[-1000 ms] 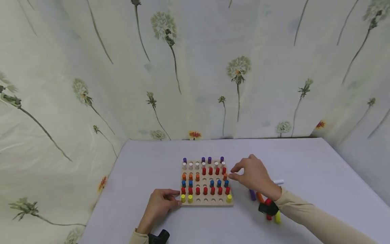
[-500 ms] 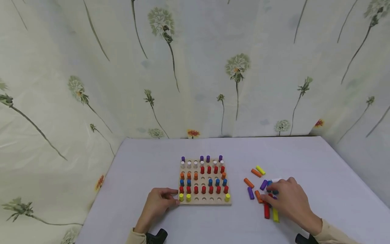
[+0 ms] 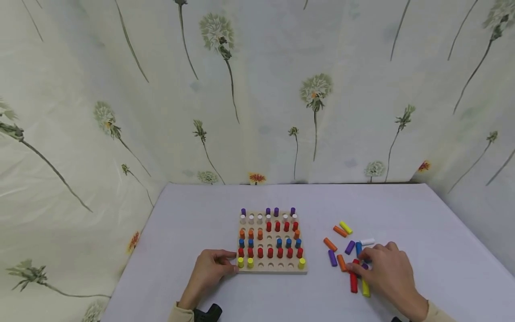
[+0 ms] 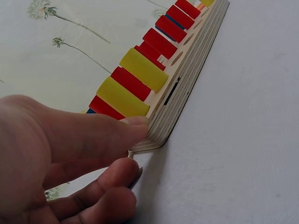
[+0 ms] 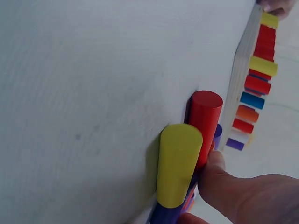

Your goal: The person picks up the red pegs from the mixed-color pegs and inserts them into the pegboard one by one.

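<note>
A wooden pegboard stands on the table with rows of yellow, red, blue, orange, white and purple pegs upright in it, among some bare holes. My left hand holds its near left corner, thumb against the edge. To the board's right my right hand is down among loose pegs. Its thumb lies against the side of a red peg, close to a yellow peg and a purple peg. Most of its other fingers are hidden in the right wrist view; whether they pinch a peg is unclear.
Loose pegs lie scattered on the white table, including an orange peg, a blue peg and a white peg. Behind the table hangs a flowered cloth.
My right hand has gone from the board's right edge over to the loose pegs, and its fingertips have shifted slightly nearer among them. The left hand has stayed at the board's corner.
</note>
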`<state>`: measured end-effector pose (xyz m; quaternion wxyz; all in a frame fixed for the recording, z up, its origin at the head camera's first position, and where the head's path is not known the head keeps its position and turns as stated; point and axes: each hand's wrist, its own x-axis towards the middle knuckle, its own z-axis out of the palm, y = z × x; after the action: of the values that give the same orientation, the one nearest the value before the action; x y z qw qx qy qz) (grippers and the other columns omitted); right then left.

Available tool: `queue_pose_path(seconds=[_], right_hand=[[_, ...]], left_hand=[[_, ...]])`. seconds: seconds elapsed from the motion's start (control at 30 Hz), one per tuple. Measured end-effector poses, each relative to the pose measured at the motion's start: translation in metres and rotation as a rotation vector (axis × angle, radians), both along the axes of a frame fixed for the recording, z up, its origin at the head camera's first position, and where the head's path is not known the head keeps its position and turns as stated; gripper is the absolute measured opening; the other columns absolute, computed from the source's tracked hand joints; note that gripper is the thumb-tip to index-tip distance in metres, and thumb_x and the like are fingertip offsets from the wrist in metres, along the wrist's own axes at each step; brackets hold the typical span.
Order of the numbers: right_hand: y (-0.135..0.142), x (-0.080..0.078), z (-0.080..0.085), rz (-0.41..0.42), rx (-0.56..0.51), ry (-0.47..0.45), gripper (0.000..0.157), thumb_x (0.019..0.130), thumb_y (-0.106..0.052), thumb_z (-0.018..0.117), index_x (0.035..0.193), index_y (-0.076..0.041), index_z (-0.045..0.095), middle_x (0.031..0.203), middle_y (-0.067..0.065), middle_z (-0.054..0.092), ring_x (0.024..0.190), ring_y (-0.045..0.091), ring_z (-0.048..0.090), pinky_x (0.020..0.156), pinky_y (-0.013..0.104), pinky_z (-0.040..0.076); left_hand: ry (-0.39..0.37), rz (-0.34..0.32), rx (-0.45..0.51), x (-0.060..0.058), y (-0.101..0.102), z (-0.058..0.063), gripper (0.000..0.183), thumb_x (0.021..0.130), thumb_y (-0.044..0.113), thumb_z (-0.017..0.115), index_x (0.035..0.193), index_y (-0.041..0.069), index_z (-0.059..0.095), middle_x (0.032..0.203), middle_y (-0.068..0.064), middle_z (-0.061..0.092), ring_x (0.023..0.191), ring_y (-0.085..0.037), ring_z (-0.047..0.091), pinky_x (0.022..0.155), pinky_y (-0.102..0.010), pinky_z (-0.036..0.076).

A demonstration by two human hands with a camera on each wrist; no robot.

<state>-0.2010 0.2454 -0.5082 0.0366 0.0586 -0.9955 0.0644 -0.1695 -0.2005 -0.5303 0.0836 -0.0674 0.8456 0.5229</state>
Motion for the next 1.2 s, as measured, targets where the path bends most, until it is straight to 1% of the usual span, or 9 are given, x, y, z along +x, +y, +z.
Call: queue_pose_path(seconds=[0.1,0.23,0.43,0.6,0.73,0.83,0.93,1.03,1.2], right_hand=[[-0.003,0.001,0.001,-0.001,0.011,-0.037,0.045,0.071,-0.057,0.093,0.086,-0.015,0.083,0.076,0.002,0.065,0.079,0.027,0.048,0.066,0.039,0.038],[-0.007,0.001,0.001,0.004,0.02,-0.058,0.039,0.075,-0.052,0.092,0.085,-0.016,0.082,0.076,0.001,0.065,0.081,0.028,0.049,0.067,0.04,0.038],[-0.009,-0.002,-0.002,0.01,0.01,-0.092,0.04,0.079,-0.051,0.089,0.089,-0.014,0.08,0.081,0.003,0.067,0.084,0.029,0.05,0.069,0.042,0.039],[-0.007,-0.004,-0.004,0.014,-0.058,-0.091,0.039,0.078,-0.048,0.091,0.087,-0.014,0.075,0.08,-0.001,0.063,0.085,0.028,0.048,0.07,0.04,0.037],[-0.008,-0.003,-0.002,0.013,-0.145,-0.134,0.039,0.079,-0.047,0.091,0.091,-0.015,0.072,0.08,-0.004,0.063,0.087,0.026,0.048,0.071,0.038,0.036],[-0.008,-0.003,0.001,0.021,-0.203,-0.161,0.034,0.082,-0.042,0.09,0.093,-0.016,0.071,0.08,-0.006,0.065,0.087,0.023,0.05,0.07,0.035,0.037],[-0.006,-0.005,0.008,0.038,-0.25,-0.153,0.027,0.086,-0.035,0.088,0.093,-0.016,0.071,0.08,-0.007,0.068,0.085,0.021,0.052,0.069,0.034,0.038],[-0.005,-0.007,0.015,0.065,-0.298,-0.109,0.019,0.088,-0.027,0.087,0.094,-0.015,0.072,0.081,-0.009,0.071,0.085,0.02,0.056,0.069,0.033,0.041],[-0.014,-0.012,0.02,0.133,-0.364,-0.029,0.017,0.09,-0.017,0.085,0.105,-0.012,0.078,0.086,-0.007,0.078,0.085,0.019,0.058,0.069,0.032,0.041]], left_hand=[[0.002,0.001,-0.004,0.0,0.0,0.001,0.033,0.079,0.011,0.091,0.11,0.005,0.083,0.074,0.001,0.066,0.067,-0.015,0.054,0.058,-0.027,0.042],[-0.002,0.006,-0.011,0.001,0.0,0.002,0.032,0.08,0.011,0.091,0.111,0.006,0.083,0.075,0.001,0.066,0.068,-0.015,0.054,0.059,-0.028,0.043],[0.003,0.006,-0.004,-0.001,0.0,0.002,0.033,0.08,0.011,0.091,0.111,0.006,0.083,0.075,0.001,0.066,0.068,-0.015,0.054,0.059,-0.028,0.042],[0.001,0.005,-0.003,-0.001,0.001,0.0,0.032,0.079,0.011,0.091,0.11,0.006,0.083,0.074,0.001,0.066,0.068,-0.015,0.054,0.059,-0.028,0.043],[0.003,0.002,0.0,-0.001,0.002,-0.002,0.032,0.079,0.01,0.091,0.109,0.006,0.083,0.074,0.002,0.066,0.067,-0.015,0.054,0.058,-0.028,0.043],[0.011,0.002,0.001,0.0,0.003,-0.003,0.032,0.078,0.009,0.091,0.108,0.006,0.083,0.073,0.001,0.066,0.066,-0.015,0.054,0.057,-0.028,0.042],[0.011,0.003,0.008,0.0,0.004,-0.003,0.032,0.077,0.009,0.091,0.108,0.005,0.083,0.073,0.001,0.066,0.066,-0.015,0.054,0.057,-0.028,0.042],[0.009,0.003,0.005,0.0,0.004,-0.002,0.032,0.078,0.01,0.091,0.108,0.006,0.083,0.074,0.001,0.067,0.067,-0.015,0.054,0.058,-0.028,0.042],[-0.004,0.018,-0.007,0.001,0.002,0.0,0.032,0.079,0.011,0.091,0.11,0.007,0.083,0.076,0.001,0.067,0.069,-0.015,0.054,0.06,-0.029,0.043]])
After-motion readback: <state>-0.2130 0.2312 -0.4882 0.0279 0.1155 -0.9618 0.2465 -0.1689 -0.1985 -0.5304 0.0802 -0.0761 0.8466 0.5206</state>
